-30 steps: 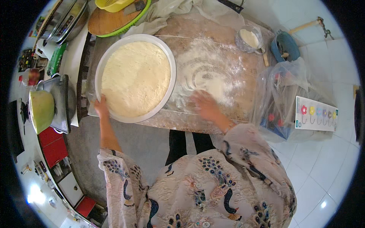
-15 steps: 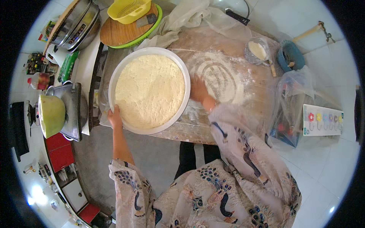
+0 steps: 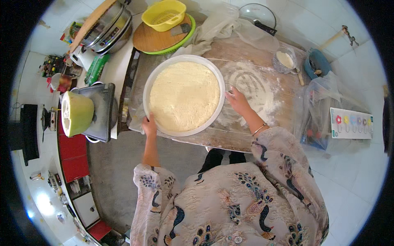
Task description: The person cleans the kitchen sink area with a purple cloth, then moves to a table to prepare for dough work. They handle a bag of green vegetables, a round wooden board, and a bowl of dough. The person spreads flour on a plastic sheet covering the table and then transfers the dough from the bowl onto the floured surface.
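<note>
A large round pale pan [image 3: 223, 78] rests on the floured wooden board, filled nearly to its rim with flat, pale yellow dough [image 3: 184, 96] marked with small dimples. My left hand [image 3: 150, 125] grips the pan's lower left edge, thumb over the rim and the fingers mostly hidden beneath. At the right edge is my right hand [image 3: 240, 103], its thumb and forefinger apart and the tips at the rim; the other fingers are partly hidden. A bracelet circles my right wrist. Loose flour [image 3: 256, 88] lies smeared in curved streaks just right of the pan.
Behind the pan are a yellow basket [image 3: 164, 16] and round wooden board [image 3: 158, 37]. A clear bowl of flour [image 3: 284, 59] and a blue container [image 3: 317, 63] stand at the back right. Plastic sheeting [image 3: 221, 22] bunches behind. A green-yellow pot [image 3: 77, 114] is left.
The view has shifted, so the pan and surroundings appear farther right. My right hand, blurred before, is now clear at the pan's right edge. My left hand keeps its hold on the rim.
</note>
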A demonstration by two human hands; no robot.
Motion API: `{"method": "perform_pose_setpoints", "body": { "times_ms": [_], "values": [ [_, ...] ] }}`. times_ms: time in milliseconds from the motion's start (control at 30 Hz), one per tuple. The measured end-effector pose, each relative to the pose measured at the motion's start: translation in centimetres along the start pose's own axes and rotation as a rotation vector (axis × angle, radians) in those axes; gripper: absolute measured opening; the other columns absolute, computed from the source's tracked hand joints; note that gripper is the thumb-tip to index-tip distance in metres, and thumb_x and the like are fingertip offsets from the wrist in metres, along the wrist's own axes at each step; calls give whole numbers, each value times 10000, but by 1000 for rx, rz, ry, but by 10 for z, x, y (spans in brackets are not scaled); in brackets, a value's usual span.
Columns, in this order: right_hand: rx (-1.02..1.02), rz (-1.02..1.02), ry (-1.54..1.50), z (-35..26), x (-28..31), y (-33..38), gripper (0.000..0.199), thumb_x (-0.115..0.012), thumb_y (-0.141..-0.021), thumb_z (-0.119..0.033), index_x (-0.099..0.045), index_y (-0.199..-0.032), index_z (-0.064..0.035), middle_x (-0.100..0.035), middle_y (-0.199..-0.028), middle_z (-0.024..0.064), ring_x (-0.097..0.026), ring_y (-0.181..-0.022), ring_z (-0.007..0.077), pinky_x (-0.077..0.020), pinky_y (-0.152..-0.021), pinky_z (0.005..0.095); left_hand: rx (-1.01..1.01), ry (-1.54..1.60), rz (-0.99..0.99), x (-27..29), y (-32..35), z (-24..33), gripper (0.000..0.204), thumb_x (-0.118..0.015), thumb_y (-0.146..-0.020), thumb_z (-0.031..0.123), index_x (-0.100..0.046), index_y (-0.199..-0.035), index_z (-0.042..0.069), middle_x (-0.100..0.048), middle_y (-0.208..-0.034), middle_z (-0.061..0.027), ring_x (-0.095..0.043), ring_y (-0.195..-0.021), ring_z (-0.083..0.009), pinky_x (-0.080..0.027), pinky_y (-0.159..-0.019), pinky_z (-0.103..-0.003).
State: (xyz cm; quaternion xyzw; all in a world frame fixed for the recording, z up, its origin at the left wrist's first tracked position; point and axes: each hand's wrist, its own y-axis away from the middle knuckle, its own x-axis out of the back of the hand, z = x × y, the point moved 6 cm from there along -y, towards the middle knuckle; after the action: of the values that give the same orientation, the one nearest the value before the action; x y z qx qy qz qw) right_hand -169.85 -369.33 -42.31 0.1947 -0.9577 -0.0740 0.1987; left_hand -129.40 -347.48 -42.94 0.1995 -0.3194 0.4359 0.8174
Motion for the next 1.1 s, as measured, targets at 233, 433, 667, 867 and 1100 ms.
{"method": "perform_pose_setpoints", "body": {
  "times_ms": [233,433,667,867,1100],
  "values": [
    [-112,62,401,-30,-33,0,418,-499,-818,-279,-373,-1088,13,-603,-866,237,-593,-816,374,-466,-714,467,115,224,-84,-4,5,-16,267,-611,-761,195,-596,-864,-50,-615,-813,-112,-548,-716,-174,-430,-645,-307],
    [-138,120,384,16,-8,-15,395,-528,-811,-253,-414,-1072,21,-603,-852,239,-607,-795,366,-490,-647,458,-63,372,-107,16,47,83,194,-612,-713,99,-595,-832,-53,-607,-760,-97,-524,-672,-136,-425,-607,-294],
    [-377,-11,-296,93,-28,-9,395,-523,-823,-247,-481,-1043,79,-597,-716,176,-600,-559,267,-468,-430,388,-468,-17,-102,19,63,247,170,-610,-688,106,-562,-696,-57,-518,-586,-57,-437,-566,-110,-376,-509,-300],
    [-654,-82,-766,85,-71,50,375,-506,-848,-318,-489,-898,52,-518,-588,129,-483,-402,212,-380,-347,340,-703,-349,-221,-11,80,374,218,-591,-652,163,-573,-734,-38,-536,-591,-140,-511,-540,-217,-405,-532,-347],
    [-685,-296,-1016,87,-64,49,316,-475,-865,-308,-458,-702,-38,-391,-489,51,-349,-345,160,-257,-324,298,-885,-494,-178,-60,137,452,230,-537,-693,233,-556,-717,5,-565,-669,-179,-560,-647,-350,-432,-595,-424]
  ]
}}
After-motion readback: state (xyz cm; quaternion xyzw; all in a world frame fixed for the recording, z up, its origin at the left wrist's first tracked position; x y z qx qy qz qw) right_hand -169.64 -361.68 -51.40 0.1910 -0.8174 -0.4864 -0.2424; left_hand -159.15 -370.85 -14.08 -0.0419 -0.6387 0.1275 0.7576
